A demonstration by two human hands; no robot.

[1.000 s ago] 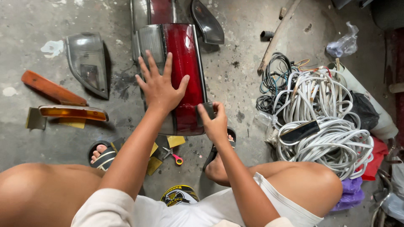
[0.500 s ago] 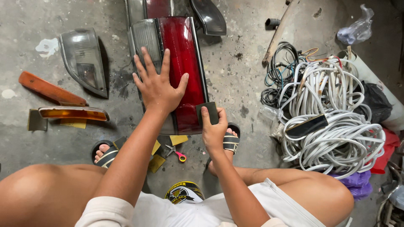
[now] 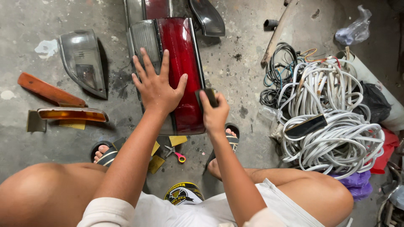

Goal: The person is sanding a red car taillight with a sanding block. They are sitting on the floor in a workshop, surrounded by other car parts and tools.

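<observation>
Under your palms lies a long car tail light [image 3: 179,63] on the concrete floor [image 3: 235,80], its lens deep glossy red with a clear-grey section along the side beyond your left thumb. Your left hand [image 3: 156,86] presses flat on the red lens, fingers spread wide, holding nothing. Your right hand [image 3: 214,113] is pinched around a small dark block [image 3: 209,96], possibly a sanding pad, at the lens's edge just beside your left thumb. Well to the right of that grip lies a heap of white cable [image 3: 332,113]. Toward you from both wrists sit yellow paper scraps [image 3: 177,140] and small pink-handled scissors [image 3: 176,154].
</observation>
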